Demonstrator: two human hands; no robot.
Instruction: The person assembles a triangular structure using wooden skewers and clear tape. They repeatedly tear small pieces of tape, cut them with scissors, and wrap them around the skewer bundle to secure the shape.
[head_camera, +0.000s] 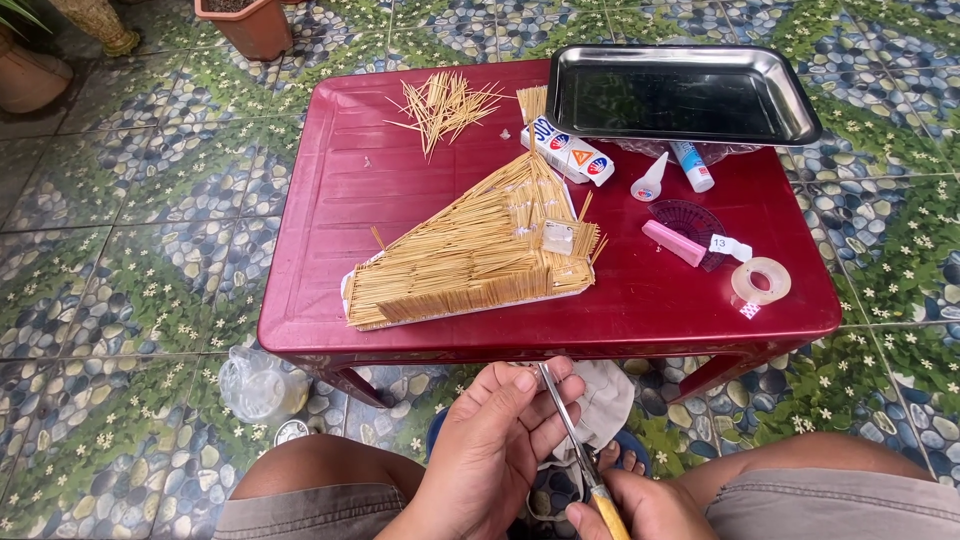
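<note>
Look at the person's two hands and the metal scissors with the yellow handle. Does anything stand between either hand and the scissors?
Nothing visible does. The right hand grips the yellow-handled metal scissors at the handle, and the left hand has its fingertips at the blades, below the red plastic table.

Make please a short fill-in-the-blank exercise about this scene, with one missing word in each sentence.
1. The right hand holds scissors by a ____ handle.
2. The toothpick panel lies on a low ____ table.
3. The metal tray at the table's far edge is ____.
4. The roll of clear tape lies near the table's ____ edge.

Missing words: yellow; red; empty; right
</note>
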